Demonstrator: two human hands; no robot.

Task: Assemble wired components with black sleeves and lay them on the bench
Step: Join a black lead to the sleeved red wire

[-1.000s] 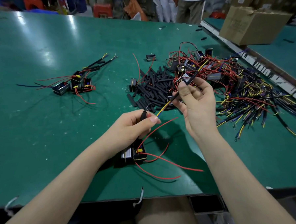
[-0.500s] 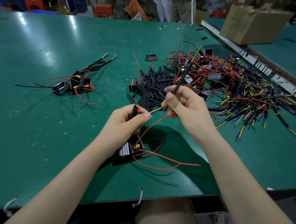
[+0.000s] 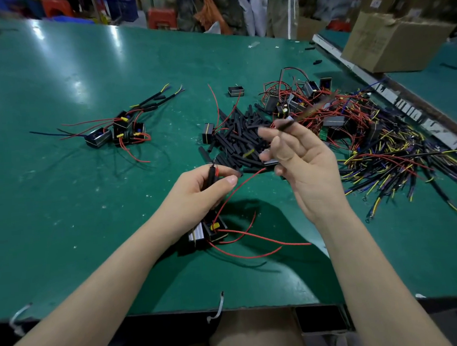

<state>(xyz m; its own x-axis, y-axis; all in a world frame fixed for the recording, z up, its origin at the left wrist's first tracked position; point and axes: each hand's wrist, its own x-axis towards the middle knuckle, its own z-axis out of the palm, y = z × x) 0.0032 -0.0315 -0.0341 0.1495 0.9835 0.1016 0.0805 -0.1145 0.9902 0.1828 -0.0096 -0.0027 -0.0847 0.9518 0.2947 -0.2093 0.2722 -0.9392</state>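
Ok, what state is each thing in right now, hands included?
Left hand: pinching a short black sleeve on a red wire.
Right hand: holding a blurred dark sleeved wire.
Black boxy component: under the left hand.
Finished wired components: lying on the green bench.

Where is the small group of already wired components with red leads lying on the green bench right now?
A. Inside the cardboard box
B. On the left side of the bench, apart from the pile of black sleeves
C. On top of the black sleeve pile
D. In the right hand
B: the finished components lie on the left part of the bench, well apart from the pile of black sleeves at centre.
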